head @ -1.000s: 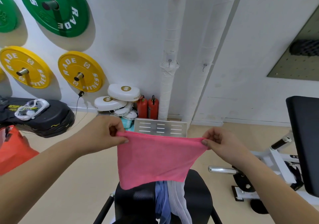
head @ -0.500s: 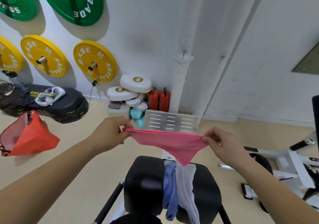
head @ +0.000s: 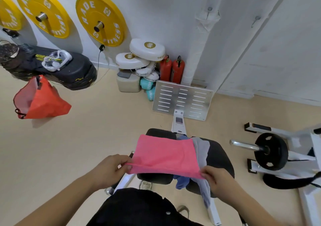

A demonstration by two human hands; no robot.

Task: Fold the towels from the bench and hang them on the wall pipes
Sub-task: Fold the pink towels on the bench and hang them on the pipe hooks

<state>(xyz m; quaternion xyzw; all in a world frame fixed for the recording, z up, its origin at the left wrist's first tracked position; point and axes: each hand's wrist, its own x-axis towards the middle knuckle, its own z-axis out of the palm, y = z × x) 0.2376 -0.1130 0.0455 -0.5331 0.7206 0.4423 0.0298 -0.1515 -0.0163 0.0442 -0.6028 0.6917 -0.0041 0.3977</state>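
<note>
A pink towel point(head: 165, 154) lies spread flat over the black padded bench point(head: 218, 158) in front of me. My left hand point(head: 111, 170) pinches its near left corner and my right hand point(head: 217, 178) pinches its near right corner. Under the pink towel lie a grey towel point(head: 201, 147) and a blue towel point(head: 181, 181), both draped across the bench. Two white wrapped wall pipes point(head: 199, 39) run up the wall behind the bench.
Yellow weight plates point(head: 100, 18) hang on the wall at left. On the floor are a black bag point(head: 73, 71), an orange bag point(head: 41, 102), white pads point(head: 145, 50), red extinguishers point(head: 172, 69), a metal footplate point(head: 182, 100) and a loaded barbell rack point(head: 271, 151) at right.
My view tipped downward. Both hands came down and toward me, and the pink towel went from hanging in the air to lying flat over the bench.
</note>
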